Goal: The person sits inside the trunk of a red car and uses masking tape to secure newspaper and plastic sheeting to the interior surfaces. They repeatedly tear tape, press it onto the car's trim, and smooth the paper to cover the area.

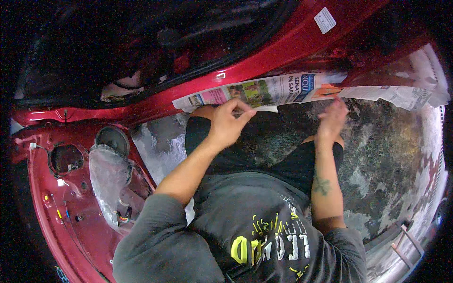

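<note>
A long strip of newspaper sheets (283, 92) runs along the lower edge of the red car sill (198, 89). My left hand (229, 122) is at the strip's lower edge, thumb and forefinger pinched together on the newspaper, where a white flap of paper sticks out. My right hand (331, 120) hovers just below the strip, farther right, near an orange printed patch. Its fingers are bent and smeared by motion, so I cannot make out whether they hold anything. The strip's right part droops away from the car body.
At the left stands an opened red door (52, 188) with its inner panel off, showing a round speaker (112, 140), clear plastic film (106, 181) and loose wires. Above the sill is the dark car interior. The stained concrete floor (373, 179) stretches to the right, with a metal-framed object (406, 247) at lower right.
</note>
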The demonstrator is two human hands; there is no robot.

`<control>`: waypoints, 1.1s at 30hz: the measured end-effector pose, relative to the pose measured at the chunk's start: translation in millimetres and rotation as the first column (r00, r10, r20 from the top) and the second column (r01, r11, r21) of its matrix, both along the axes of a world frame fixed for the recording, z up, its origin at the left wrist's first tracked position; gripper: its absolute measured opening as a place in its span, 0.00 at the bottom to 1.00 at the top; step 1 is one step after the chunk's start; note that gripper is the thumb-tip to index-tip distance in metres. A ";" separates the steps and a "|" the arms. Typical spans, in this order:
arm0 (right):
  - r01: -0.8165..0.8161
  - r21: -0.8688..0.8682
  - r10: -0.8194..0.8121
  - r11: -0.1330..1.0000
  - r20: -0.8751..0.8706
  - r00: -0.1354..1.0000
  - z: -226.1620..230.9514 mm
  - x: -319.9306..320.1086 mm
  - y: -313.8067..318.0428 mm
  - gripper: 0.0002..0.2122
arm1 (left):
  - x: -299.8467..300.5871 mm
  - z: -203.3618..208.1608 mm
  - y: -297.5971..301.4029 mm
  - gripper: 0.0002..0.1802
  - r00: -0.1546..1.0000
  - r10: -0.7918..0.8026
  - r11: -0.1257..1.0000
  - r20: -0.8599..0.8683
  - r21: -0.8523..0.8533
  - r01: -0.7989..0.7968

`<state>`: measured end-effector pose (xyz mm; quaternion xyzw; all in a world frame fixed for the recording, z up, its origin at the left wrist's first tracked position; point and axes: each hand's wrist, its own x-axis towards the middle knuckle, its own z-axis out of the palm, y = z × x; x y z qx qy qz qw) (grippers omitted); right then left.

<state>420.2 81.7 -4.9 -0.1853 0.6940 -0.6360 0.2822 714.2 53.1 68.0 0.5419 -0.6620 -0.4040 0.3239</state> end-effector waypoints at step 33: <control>-0.309 -0.001 0.191 0.951 -0.784 0.591 -40.4 144.1 -86.9 0.09 | -4.8 -65.6 -82.8 0.14 0.910 0.412 0.894 -0.053 -0.167 -0.415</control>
